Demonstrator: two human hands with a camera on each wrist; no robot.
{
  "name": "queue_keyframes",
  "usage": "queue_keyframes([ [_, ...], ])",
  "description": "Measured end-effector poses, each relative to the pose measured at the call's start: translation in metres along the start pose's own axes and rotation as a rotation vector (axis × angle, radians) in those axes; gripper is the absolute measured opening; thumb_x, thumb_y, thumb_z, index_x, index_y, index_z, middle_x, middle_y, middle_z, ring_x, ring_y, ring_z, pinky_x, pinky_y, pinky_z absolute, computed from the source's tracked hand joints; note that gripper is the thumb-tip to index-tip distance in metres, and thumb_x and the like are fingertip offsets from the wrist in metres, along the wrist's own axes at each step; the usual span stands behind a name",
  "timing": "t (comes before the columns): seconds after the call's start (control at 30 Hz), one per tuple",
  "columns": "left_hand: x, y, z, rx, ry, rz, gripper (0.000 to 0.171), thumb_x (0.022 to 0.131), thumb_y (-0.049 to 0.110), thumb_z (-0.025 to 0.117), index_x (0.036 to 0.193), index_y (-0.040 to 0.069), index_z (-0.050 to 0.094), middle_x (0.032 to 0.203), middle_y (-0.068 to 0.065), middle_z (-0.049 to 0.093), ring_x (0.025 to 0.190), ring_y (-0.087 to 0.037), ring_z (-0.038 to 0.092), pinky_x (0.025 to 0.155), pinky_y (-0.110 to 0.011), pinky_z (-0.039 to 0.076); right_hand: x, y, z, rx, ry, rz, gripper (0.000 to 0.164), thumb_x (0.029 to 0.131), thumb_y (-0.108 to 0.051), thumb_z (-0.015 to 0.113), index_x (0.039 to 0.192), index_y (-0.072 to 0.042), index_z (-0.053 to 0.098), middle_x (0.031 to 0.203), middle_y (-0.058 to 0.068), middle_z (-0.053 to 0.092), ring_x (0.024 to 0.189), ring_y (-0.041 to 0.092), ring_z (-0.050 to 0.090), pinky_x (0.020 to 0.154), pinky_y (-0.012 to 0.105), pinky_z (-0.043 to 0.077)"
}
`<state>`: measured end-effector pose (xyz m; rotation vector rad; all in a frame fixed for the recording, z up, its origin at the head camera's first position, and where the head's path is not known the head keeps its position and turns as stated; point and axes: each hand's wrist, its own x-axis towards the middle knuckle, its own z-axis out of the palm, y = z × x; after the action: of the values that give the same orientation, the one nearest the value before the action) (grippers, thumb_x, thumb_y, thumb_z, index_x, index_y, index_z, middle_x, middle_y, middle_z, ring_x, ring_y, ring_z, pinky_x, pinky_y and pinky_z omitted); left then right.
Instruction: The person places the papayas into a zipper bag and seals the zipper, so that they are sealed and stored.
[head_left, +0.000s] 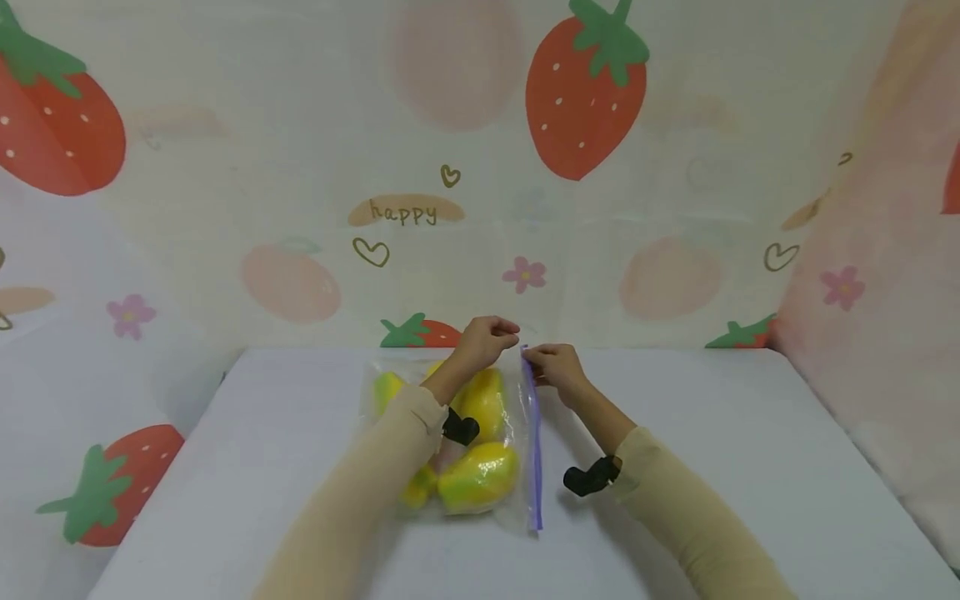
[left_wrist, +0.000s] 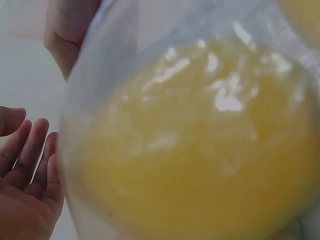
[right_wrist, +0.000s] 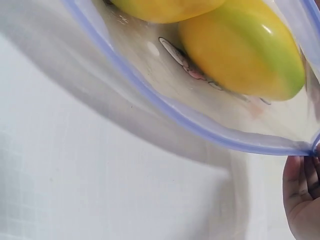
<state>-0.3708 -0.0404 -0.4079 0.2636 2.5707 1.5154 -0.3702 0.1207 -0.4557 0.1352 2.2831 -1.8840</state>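
A clear zip-lock bag (head_left: 534, 450) with a purple zip edge lies on the table, its zip side facing right. Inside are several yellow-green mangoes (head_left: 480, 479); one mango (left_wrist: 200, 150) fills much of the left wrist view. My right hand (head_left: 558, 367) pinches the far corner of the zip edge; the right wrist view shows that hand (right_wrist: 306, 197) at the corner, with the bag mouth parted. Above the bag's far part, my left hand (head_left: 487, 340) has its fingers extended and loosely bent, holding nothing. My left forearm covers part of the bag and fruit.
The white table (head_left: 675, 433) extends to both sides of the bag. A printed cloth (head_left: 487, 167) with strawberries and flowers hangs behind it. Black wrist mounts (head_left: 592, 477) show at both cuffs.
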Motion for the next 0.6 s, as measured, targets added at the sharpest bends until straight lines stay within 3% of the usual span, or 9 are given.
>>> queue_keyframes([
  [0.23, 0.008, -0.004, 0.0, 0.069, -0.054, -0.004, 0.026, 0.1, 0.017, 0.054, 0.119, 0.004, 0.067, 0.124, -0.014, 0.065, 0.119, -0.03, 0.057, 0.104, -0.042, 0.046, -0.003, -0.005, 0.002, 0.005, -0.028, -0.068, 0.03, 0.096, -0.016, 0.06, 0.111, 0.009, 0.066, 0.081, 0.0, 0.065, 0.07, 0.01, 0.06, 0.064, 0.022, 0.055],
  [0.4, 0.01, -0.006, -0.002, 0.113, -0.057, -0.014, 0.026, 0.099, 0.02, 0.057, 0.115, 0.005, 0.069, 0.121, -0.014, 0.067, 0.116, -0.03, 0.059, 0.102, -0.042, 0.047, -0.004, -0.005, 0.002, 0.023, -0.063, -0.121, 0.032, 0.097, -0.015, 0.058, 0.114, 0.011, 0.065, 0.082, -0.002, 0.067, 0.072, 0.01, 0.062, 0.066, 0.023, 0.056],
  [0.6, 0.013, -0.01, -0.004, 0.145, -0.056, 0.025, 0.027, 0.098, 0.023, 0.059, 0.111, 0.004, 0.072, 0.11, -0.013, 0.07, 0.101, -0.024, 0.062, 0.092, -0.036, 0.051, -0.006, -0.006, 0.0, 0.058, -0.062, -0.141, 0.032, 0.096, -0.014, 0.06, 0.112, 0.013, 0.064, 0.076, -0.006, 0.067, 0.069, 0.01, 0.063, 0.064, 0.023, 0.056],
])
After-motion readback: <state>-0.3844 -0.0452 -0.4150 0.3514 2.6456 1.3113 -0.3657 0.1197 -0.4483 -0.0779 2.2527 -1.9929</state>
